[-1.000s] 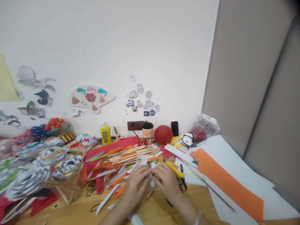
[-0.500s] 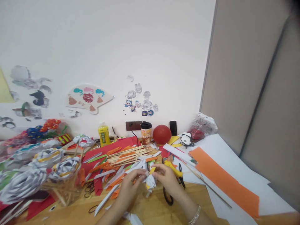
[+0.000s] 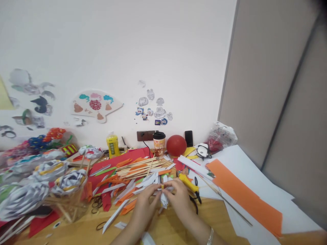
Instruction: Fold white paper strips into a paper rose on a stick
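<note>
A small folded-paper flower, mostly white, is held between my two hands above the front of the wooden table. Its lower tip points toward me. My left hand is closed, thumb and fingers pinching the flower from the left. From the right, my right hand pinches it too, the fingertips of both hands nearly meeting at its top. A bit of yellow paper shows between those fingertips. Just beyond my right hand lies a yellow tool with black parts, partly hidden by that hand.
Wooden sticks lie among loose paper strips on red paper. Finished paper flowers crowd the left. Behind stand a yellow bottle, a cup and a red balloon. Orange paper covers white sheets at right.
Both hands have drawn closer together and their fingertips now meet over the flower's top. The yellow paper is more covered by fingers. My right wrist has shifted slightly left.
</note>
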`<state>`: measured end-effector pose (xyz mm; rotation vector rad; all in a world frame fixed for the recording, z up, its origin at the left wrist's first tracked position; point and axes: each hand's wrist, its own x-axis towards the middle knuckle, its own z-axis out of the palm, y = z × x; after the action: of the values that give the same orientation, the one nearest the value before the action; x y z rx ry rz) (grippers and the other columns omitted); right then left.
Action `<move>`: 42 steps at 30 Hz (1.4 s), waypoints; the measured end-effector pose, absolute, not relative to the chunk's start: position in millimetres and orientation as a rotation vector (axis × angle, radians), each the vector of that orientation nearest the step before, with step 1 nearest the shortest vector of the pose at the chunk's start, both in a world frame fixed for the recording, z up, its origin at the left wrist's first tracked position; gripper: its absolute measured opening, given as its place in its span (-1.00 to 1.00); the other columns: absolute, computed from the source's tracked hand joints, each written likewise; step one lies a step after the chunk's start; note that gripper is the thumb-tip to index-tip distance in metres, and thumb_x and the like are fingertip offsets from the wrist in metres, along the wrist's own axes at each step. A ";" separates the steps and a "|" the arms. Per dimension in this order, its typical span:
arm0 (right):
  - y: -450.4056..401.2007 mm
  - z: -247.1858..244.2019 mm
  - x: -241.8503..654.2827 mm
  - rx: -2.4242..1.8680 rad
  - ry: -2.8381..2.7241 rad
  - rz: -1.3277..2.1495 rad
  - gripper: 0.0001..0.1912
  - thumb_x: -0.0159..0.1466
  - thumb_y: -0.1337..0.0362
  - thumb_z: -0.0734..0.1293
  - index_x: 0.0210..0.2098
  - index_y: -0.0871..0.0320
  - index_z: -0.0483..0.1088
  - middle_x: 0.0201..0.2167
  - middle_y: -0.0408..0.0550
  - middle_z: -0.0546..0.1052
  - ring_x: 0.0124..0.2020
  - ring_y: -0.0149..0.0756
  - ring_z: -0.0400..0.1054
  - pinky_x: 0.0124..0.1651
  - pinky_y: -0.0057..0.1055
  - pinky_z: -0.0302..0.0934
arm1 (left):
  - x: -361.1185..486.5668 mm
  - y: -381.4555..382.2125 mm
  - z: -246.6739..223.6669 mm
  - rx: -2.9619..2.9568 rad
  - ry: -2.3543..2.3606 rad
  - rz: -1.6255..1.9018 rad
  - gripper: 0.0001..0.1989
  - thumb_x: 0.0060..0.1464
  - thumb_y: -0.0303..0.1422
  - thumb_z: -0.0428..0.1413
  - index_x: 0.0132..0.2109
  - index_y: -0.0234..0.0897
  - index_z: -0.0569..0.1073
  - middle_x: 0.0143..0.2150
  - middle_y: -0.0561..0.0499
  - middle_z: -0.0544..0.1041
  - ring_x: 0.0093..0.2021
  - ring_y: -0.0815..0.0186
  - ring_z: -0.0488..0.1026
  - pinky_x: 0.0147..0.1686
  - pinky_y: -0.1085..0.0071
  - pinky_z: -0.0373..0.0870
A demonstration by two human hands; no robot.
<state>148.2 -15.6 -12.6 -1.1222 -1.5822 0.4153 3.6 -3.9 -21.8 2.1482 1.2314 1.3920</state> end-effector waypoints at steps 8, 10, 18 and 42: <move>-12.2 -19.2 148.0 -1.142 -1.594 0.326 -0.87 0.04 0.45 0.34 -0.40 0.15 0.43 -0.40 -0.08 0.46 -0.29 -0.26 0.32 -0.21 -0.39 0.16 | 2.5 -5.7 -25.9 2.362 1.236 1.418 -0.83 0.06 -0.34 -0.01 -0.25 -0.22 0.46 -0.32 -0.05 0.57 -0.29 0.25 0.49 -0.25 0.37 0.41; -13.5 -16.2 148.9 -1.132 -1.604 0.327 -0.88 0.03 0.45 0.34 -0.41 0.15 0.43 -0.40 -0.09 0.46 -0.29 -0.27 0.32 -0.21 -0.40 0.15 | 2.3 -7.7 -20.5 2.314 1.226 1.364 -0.85 0.06 -0.34 -0.01 -0.27 -0.22 0.44 -0.33 -0.04 0.54 -0.29 0.25 0.46 -0.25 0.37 0.38; -3.4 -19.6 153.6 -1.098 -1.490 1.000 -0.88 -0.04 0.33 0.38 -0.54 0.20 0.34 -0.59 -0.18 0.41 -0.52 -0.39 0.29 -0.45 -0.51 0.14 | -3.0 5.2 -15.5 1.659 1.022 0.994 -0.80 -0.11 -0.25 0.14 -0.43 -0.32 0.38 -0.53 0.08 0.39 -0.53 0.40 0.30 -0.52 0.51 0.22; 5.9 -40.8 159.0 -1.146 -1.565 1.156 -0.90 -0.02 0.32 0.34 -0.55 0.22 0.33 -0.63 -0.20 0.39 -0.55 -0.44 0.28 -0.49 -0.56 0.12 | -0.8 3.5 -20.3 1.780 1.171 0.849 -0.86 -0.14 -0.32 0.08 -0.46 -0.33 0.39 -0.57 0.11 0.36 -0.56 0.42 0.23 -0.56 0.53 0.14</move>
<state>159.0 5.9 -40.8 -1.1457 -1.5648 1.1564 -0.8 3.5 -20.3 1.7800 1.1713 0.8485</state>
